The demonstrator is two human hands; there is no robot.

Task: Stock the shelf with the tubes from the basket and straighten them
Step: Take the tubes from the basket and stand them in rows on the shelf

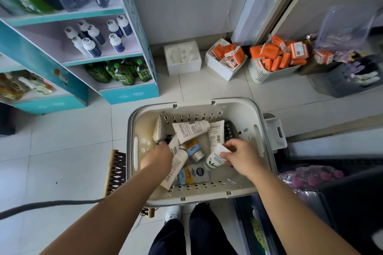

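- A person stands over a cream basket [192, 105] on the tiled floor [62, 151], both hands down among the loose tubes [190, 130] that lie crosswise inside it.
- The right hand [240, 156] pinches a white tube with green leaf print [213, 159] by its flat crimped end, with the cap pointing down toward the pile.
- The left hand [157, 156] curls over the tubes at the basket's left side. Its fingertips are buried, so it cannot be told whether it grips one.
- The teal shelf [129, 95] stands well apart at upper left, its tiers holding bottles [93, 39]. None of the basket's tubes can be made out there, and much of the stocking appears still to be done.
- The pinch at the crimp looks like a thin hold. On the lift the tube could swing or slip and drop back into the basket or onto the floor.
- The tubes overlap, so pulling one out from underneath may drag its neighbours up toward the rim.
- Tubes stood on narrow caps are likely to topple on the shelf. Set down in haste, one could knock over the bottles beside it.
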